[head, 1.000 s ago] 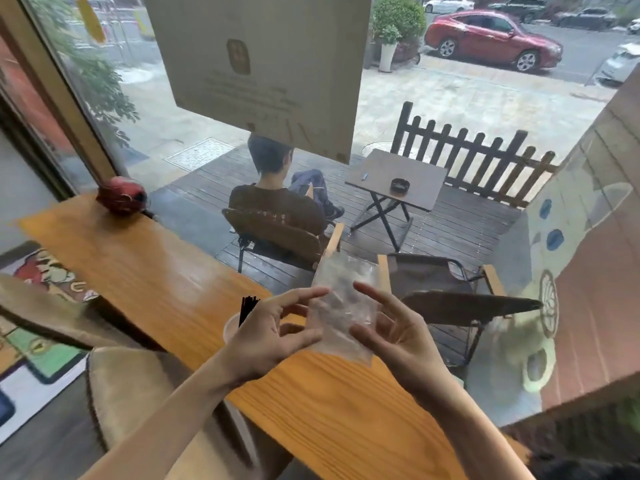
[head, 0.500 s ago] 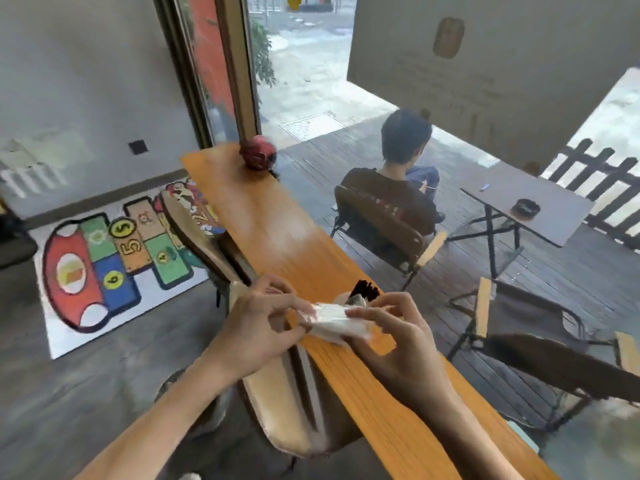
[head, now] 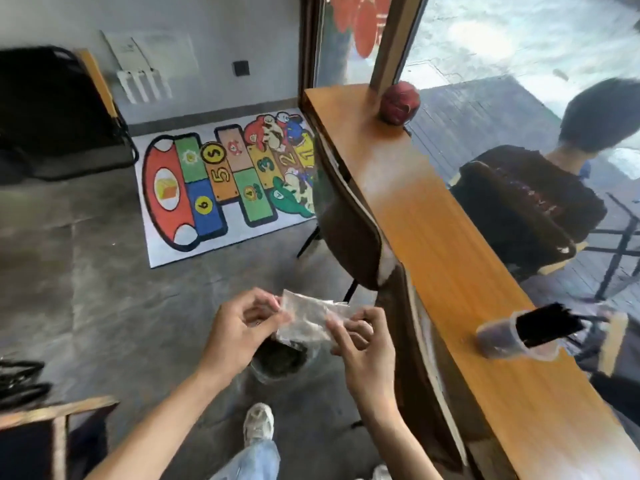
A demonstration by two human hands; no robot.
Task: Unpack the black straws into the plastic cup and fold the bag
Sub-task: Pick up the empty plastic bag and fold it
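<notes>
A clear plastic bag (head: 308,317), crumpled and partly folded, hangs over the floor between my hands. My left hand (head: 242,327) pinches its left edge. My right hand (head: 363,344) pinches its right side with thumb and fingers. The clear plastic cup (head: 498,337) stands on the wooden counter (head: 450,254) to the right, apart from both hands. A bunch of black straws (head: 543,322) sticks out of it, leaning right.
A brown chair (head: 356,230) stands against the counter's left edge. A red round object (head: 400,102) sits at the counter's far end. A colourful hopscotch mat (head: 225,181) lies on the grey floor. A dark bin (head: 280,358) sits below my hands. A person sits outside the window.
The view has swung left and down, away from the window. My hands moved off the counter with the bag, now crumpled smaller and held over the floor. The cup stays on the counter.
</notes>
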